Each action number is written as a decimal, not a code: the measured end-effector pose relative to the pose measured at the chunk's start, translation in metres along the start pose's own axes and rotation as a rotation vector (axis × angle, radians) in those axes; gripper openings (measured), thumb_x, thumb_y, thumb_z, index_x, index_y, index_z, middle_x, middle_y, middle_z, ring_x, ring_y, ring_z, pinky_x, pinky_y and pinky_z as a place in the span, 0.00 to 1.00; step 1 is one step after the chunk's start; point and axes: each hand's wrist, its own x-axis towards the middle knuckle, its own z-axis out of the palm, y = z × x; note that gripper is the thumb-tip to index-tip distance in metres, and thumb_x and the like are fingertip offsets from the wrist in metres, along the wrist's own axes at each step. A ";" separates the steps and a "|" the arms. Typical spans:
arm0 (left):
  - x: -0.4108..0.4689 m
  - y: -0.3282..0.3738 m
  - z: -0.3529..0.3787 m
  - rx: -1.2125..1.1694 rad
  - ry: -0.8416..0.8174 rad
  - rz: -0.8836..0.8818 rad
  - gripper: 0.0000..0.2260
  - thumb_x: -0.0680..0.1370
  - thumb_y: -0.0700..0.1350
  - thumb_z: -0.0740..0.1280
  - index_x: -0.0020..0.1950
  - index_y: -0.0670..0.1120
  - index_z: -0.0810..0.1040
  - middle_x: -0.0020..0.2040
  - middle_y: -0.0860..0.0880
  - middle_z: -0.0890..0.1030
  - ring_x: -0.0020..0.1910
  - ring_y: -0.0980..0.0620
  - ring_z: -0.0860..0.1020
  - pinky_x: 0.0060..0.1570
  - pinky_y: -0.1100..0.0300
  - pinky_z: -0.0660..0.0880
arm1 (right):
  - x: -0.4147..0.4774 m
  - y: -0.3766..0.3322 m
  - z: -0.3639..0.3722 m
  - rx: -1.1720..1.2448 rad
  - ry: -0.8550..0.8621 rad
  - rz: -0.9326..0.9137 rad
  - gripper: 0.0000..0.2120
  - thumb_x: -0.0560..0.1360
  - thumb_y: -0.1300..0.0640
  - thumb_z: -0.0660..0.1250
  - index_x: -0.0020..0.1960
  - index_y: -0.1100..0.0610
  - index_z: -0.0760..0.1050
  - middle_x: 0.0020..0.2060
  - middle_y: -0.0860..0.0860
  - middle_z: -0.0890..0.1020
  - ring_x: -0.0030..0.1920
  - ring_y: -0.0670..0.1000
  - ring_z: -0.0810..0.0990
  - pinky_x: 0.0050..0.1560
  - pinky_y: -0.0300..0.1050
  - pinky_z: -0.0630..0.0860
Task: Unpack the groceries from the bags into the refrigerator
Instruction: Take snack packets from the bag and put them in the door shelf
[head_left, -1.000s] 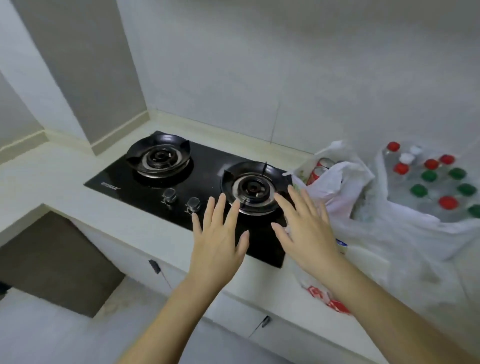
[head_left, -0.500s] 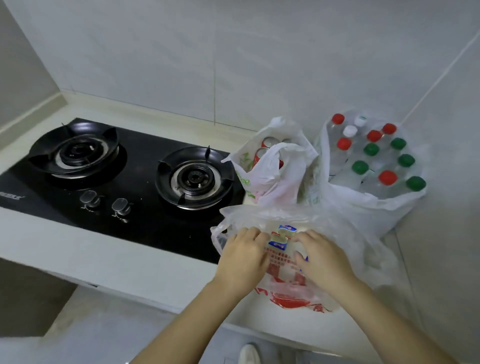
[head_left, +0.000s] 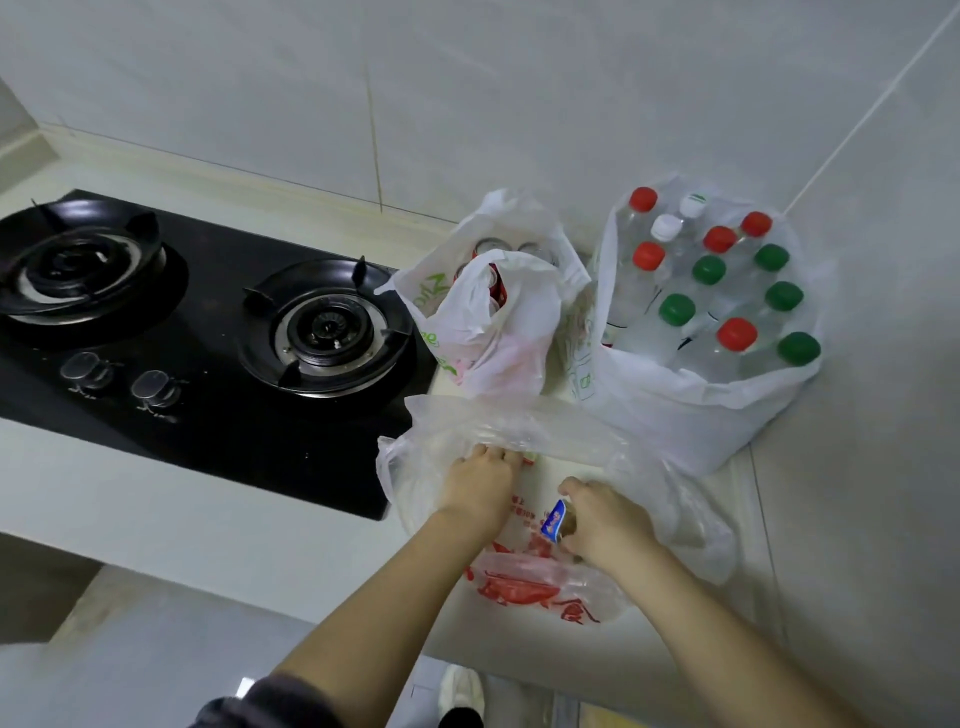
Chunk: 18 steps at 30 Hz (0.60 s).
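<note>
Step in hand: opening the first bag. The near bag (head_left: 680, 504), clear film with red print, lies at the near edge of the bench (head_left: 156, 514), right of the stove (head_left: 218, 415). The left hand (head_left: 480, 480) reaches under the bag's far fold. Its fingertips are hidden, so the grip cannot be told. The right hand (head_left: 605, 525) has its fingers curled round a blue-labelled pack (head_left: 552, 521) inside the bag. Farther off stand the can bag (head_left: 498, 338) and the bottle bag (head_left: 675, 415), both untouched.

Next move, as judged: hold the mouth wide and lift the pack clear of the film. The refrigerator is out of view.
</note>
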 end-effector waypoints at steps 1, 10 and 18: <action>0.001 0.000 0.001 0.009 0.008 -0.013 0.25 0.76 0.35 0.63 0.73 0.45 0.65 0.68 0.44 0.71 0.67 0.44 0.67 0.61 0.53 0.69 | 0.001 0.000 0.002 -0.002 -0.001 -0.002 0.23 0.74 0.55 0.67 0.68 0.50 0.67 0.59 0.50 0.76 0.57 0.54 0.77 0.49 0.48 0.78; 0.001 0.000 0.009 0.029 0.044 -0.100 0.14 0.77 0.37 0.64 0.62 0.45 0.75 0.60 0.45 0.77 0.61 0.45 0.72 0.54 0.57 0.69 | 0.012 0.000 0.011 -0.039 0.012 -0.027 0.16 0.73 0.56 0.69 0.59 0.54 0.71 0.54 0.51 0.74 0.52 0.54 0.78 0.40 0.44 0.71; -0.005 0.000 0.003 -0.063 0.047 -0.146 0.07 0.78 0.39 0.66 0.55 0.44 0.75 0.54 0.45 0.79 0.54 0.46 0.75 0.43 0.58 0.67 | 0.013 0.002 0.004 0.077 0.067 -0.047 0.09 0.75 0.54 0.68 0.53 0.57 0.74 0.49 0.53 0.79 0.46 0.55 0.78 0.39 0.43 0.69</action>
